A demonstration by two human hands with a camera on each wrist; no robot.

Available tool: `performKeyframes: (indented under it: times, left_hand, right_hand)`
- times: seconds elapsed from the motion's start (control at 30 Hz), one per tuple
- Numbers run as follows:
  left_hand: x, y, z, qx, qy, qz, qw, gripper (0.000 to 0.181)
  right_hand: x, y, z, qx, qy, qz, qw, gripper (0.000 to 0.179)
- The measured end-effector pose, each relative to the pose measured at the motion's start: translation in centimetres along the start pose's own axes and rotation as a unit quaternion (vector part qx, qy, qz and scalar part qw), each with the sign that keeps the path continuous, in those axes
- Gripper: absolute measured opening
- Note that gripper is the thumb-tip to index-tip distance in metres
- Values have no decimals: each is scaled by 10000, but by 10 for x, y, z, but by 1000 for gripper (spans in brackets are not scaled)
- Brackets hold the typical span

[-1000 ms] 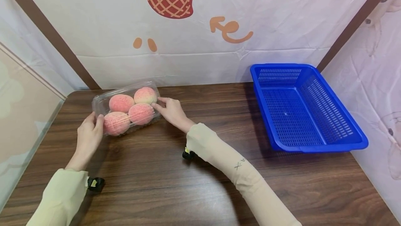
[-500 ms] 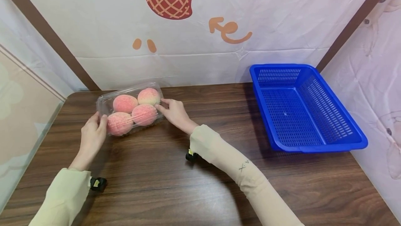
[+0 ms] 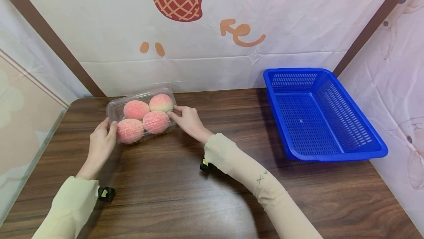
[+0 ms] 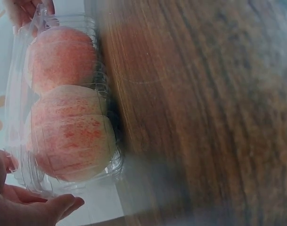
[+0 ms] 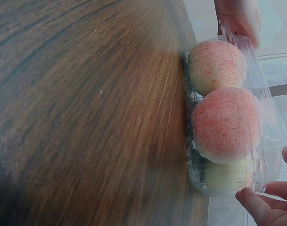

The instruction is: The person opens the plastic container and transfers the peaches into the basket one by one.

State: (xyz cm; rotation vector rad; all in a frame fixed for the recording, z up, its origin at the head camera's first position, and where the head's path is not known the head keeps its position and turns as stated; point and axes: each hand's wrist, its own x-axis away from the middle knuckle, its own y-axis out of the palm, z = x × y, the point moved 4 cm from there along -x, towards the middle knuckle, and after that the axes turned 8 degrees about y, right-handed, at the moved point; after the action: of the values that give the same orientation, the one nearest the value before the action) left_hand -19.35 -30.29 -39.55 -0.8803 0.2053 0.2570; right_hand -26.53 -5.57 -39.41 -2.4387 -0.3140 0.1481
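A clear plastic clamshell box (image 3: 115,113) with several pink peaches (image 3: 155,122) inside lies at the back left of the table. My left hand (image 3: 99,146) grips its left end, thumb on the near side. At the opposite end, my right hand (image 3: 189,122) pinches the box between thumb and fingers. The left wrist view shows the left fingers (image 4: 63,205) at the box's rim and two peaches (image 4: 70,134) behind the clear wall. In the right wrist view, right fingertips (image 5: 249,195) touch the rim, and the ribbed base sits right at the tabletop.
A blue plastic basket (image 3: 288,136) with slotted walls stands at the right on the brown wood-grain table (image 3: 172,194). Behind the table hangs a printed white cloth (image 3: 212,66), with further cloth panels on both sides.
Both hands have shifted a little to the right with the clamshell box between them, and their hold looks the same. The basket stays where it was.
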Motion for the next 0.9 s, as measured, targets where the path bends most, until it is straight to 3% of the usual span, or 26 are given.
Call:
performKeyframes:
  times: [0.2,0.53,0.9]
  left_hand:
    - [-1,2,3,-14,159,25,9999,53]
    - [-2,5,6,122,161,-158,9997,54]
    - [-4,10,8,146,314,101,9993,52]
  right_hand:
    - [1,-3,2,25,39,14,10000,47]
    - [4,-7,6,33,170,-16,9998,47]
    - [9,-13,8,-15,89,138,9999,45]
